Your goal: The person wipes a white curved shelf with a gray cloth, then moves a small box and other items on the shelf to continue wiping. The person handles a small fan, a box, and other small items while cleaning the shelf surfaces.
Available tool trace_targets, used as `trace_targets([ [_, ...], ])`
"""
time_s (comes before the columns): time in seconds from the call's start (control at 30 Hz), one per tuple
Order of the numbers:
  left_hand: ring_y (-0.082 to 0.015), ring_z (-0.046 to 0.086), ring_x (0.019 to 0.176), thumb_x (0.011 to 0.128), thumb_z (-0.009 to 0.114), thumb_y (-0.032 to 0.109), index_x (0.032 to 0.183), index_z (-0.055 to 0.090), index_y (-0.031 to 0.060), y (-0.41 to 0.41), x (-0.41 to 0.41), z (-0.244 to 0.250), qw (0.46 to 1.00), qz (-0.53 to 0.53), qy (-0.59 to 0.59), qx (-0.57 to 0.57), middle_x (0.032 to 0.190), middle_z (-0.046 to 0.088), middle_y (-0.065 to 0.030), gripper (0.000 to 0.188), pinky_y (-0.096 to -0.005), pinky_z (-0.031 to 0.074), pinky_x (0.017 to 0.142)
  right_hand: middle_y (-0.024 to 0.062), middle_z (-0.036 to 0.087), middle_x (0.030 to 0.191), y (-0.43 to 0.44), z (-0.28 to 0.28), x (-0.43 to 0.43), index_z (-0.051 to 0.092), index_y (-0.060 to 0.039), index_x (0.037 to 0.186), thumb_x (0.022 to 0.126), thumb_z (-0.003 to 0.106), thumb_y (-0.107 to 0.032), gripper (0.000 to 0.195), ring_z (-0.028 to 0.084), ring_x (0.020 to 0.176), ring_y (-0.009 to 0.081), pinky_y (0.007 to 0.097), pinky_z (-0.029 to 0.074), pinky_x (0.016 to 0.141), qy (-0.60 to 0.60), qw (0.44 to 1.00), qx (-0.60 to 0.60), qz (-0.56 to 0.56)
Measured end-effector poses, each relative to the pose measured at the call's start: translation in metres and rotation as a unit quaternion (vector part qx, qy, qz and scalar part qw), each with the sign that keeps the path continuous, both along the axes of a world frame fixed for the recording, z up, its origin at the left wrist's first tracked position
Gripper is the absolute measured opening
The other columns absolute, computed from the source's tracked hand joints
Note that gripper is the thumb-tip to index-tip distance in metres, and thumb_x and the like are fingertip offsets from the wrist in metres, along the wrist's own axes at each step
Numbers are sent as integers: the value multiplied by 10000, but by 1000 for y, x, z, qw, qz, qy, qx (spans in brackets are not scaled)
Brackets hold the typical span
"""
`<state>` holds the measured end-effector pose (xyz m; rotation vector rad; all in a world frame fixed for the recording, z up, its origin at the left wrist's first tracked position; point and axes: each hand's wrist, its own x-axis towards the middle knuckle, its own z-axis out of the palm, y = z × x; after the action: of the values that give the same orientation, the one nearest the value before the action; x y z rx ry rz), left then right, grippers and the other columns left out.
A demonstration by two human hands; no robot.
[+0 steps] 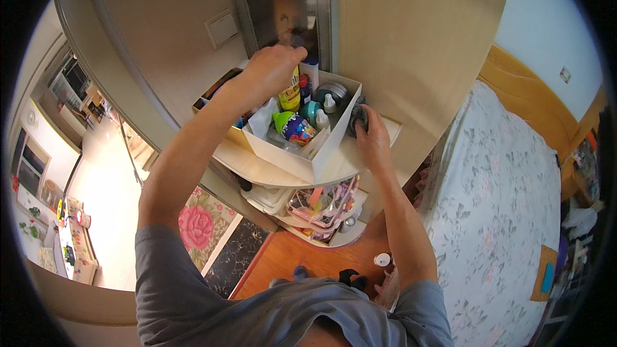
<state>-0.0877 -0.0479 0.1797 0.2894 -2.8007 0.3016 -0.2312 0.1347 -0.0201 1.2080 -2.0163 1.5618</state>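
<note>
A white open box (pixel 332 130) stands on a rounded, light wood shelf (pixel 270 168) in front of me. Inside it are a yellow bottle (pixel 290 99), a small dark bottle with a red cap (pixel 304 87), a round tin (pixel 332 90), white-capped bottles (pixel 322 119) and a colourful pack with a green top (pixel 295 126). My left hand (pixel 277 68) is above the box, its fingers curled near the top of the yellow bottle; whether they grip anything is hidden. At the box's right side, my right hand (pixel 373 137) holds a dark grey cloth (pixel 357 115).
A grey-framed picture (pixel 333 24) leans against the wall behind the box. Lower shelves bear a clear pink-trimmed container (pixel 320 207) and a white lidded box (pixel 265 199). To the right is a bed with a floral sheet (pixel 496 193); a white round object (pixel 382 260) is on the wooden floor.
</note>
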Motion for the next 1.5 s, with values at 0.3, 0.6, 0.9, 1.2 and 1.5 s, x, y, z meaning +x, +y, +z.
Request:
trace_targets([
  [0.3, -396, 631, 1000, 815, 555, 4, 1082, 643, -29, 6, -12, 15, 995, -13, -87, -35, 1052, 664, -225, 283, -471, 513, 853, 213, 635, 1093, 1, 0, 1, 560, -31, 1229, 884, 613, -43, 349, 624, 1008, 370, 389, 488, 873, 5, 1000, -9, -10],
  [0.6, -388, 654, 958, 719, 615, -43, 969, 695, -22, 29, -9, 27, 976, -14, -215, -5, 1004, 675, -235, 263, -439, 541, 795, 217, 625, 1104, 4, 2, 3, 557, -37, 1233, 882, 620, -53, 357, 615, 1016, 381, 406, 488, 872, 6, 1000, 6, -21],
  [0.9, -352, 649, 969, 782, 589, -41, 1041, 672, 13, -12, -19, -1, 977, -40, -163, 132, 1044, 679, -198, 277, -432, 529, 797, 215, 627, 1091, 4, 6, 4, 551, -15, 1229, 891, 613, -44, 344, 619, 1008, 370, 389, 488, 871, -4, 1000, 10, 0],
  [1.2, -350, 631, 929, 837, 605, 32, 1065, 599, 18, -10, 6, 13, 977, -8, -168, 129, 997, 657, -179, 229, -446, 518, 796, 196, 620, 1109, 2, 3, 3, 565, -53, 1226, 867, 632, -65, 366, 605, 1012, 390, 435, 494, 862, -15, 1000, 2, -5],
  [1.5, -335, 587, 1123, 811, 603, 15, 1211, 625, 54, -17, -1, 2, 996, -2, -90, -22, 1207, 627, -153, 402, -422, 494, 934, 211, 630, 1093, 3, 5, 4, 556, -14, 1220, 890, 607, -40, 335, 619, 1000, 371, 392, 484, 866, 0, 1000, -5, -2],
])
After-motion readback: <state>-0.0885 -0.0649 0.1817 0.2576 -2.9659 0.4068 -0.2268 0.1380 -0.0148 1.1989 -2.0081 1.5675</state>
